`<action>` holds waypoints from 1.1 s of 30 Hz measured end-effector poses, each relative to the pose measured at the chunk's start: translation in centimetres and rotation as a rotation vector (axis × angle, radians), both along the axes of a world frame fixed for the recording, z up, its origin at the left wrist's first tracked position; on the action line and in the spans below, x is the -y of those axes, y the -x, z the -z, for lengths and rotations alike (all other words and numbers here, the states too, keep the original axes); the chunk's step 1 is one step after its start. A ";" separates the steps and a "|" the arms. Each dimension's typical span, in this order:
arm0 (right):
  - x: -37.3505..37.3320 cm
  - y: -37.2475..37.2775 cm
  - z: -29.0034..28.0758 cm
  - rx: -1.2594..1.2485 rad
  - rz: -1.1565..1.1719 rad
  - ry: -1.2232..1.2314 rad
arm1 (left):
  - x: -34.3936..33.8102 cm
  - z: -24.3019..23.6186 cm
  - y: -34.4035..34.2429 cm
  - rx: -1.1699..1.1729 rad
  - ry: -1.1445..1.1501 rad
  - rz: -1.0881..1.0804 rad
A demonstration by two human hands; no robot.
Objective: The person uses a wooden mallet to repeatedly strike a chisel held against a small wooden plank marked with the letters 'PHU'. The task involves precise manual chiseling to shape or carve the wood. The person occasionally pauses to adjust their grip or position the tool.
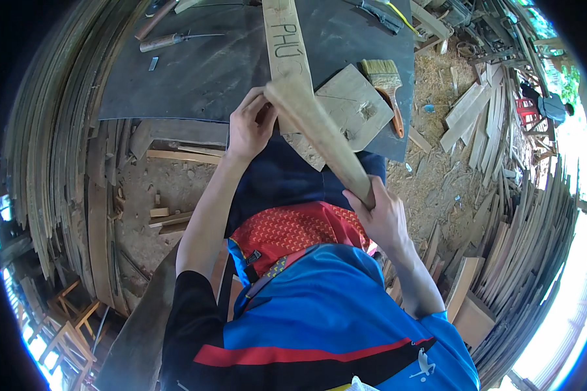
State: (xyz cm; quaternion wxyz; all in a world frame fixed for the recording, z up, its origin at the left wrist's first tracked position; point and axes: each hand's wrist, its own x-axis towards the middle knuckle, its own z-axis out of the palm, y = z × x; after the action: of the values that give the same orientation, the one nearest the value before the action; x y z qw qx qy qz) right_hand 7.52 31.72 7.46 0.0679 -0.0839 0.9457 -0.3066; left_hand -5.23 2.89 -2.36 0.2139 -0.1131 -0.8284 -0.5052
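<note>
My right hand (pixel 384 215) is wrapped round the lower end of a long wooden club (pixel 326 140), which slants up to the left and widens at its far end. That far end is slightly blurred. Beside it my left hand (pixel 250 125) is closed with bent fingers. The fingertips are partly hidden by the club, so I cannot make out what they hold. Beneath both lies a pale wooden board (pixel 284 49) with dark hand-drawn marks. To its right is a flat, angular wooden piece (pixel 349 98) with a rough hollow, and a paintbrush (pixel 386 85) rests against it.
The dark tabletop (pixel 176 81) carries a wooden-handled tool with a thin shaft (pixel 166 43) at left and a dark tool (pixel 378 16) at the far right. Stacked planks (pixel 59 130) line the left; more timber (pixel 528 228) stands right. Sawdust and offcuts cover the floor.
</note>
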 end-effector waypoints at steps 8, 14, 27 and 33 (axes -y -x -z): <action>0.6 0.0 -0.9 -0.105 0.017 0.002 | 0.1 0.4 0.4 -0.094 -0.006 0.014; -0.6 -0.3 -2.3 -0.002 0.057 -0.022 | 1.5 -0.4 -1.0 0.084 -0.218 0.038; 0.6 1.4 -4.1 -0.129 -0.126 0.035 | -1.0 0.9 -5.7 0.672 -0.234 0.079; 1.4 2.1 -2.2 -0.026 -0.052 -0.148 | -1.0 2.0 -6.3 0.664 -0.118 0.075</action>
State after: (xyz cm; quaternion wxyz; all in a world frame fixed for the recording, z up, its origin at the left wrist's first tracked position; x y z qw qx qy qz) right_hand 5.39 30.35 9.69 0.0696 -0.1073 0.9641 -0.2327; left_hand 1.09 3.94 -4.38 -0.0800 0.0396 -0.8174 -0.5691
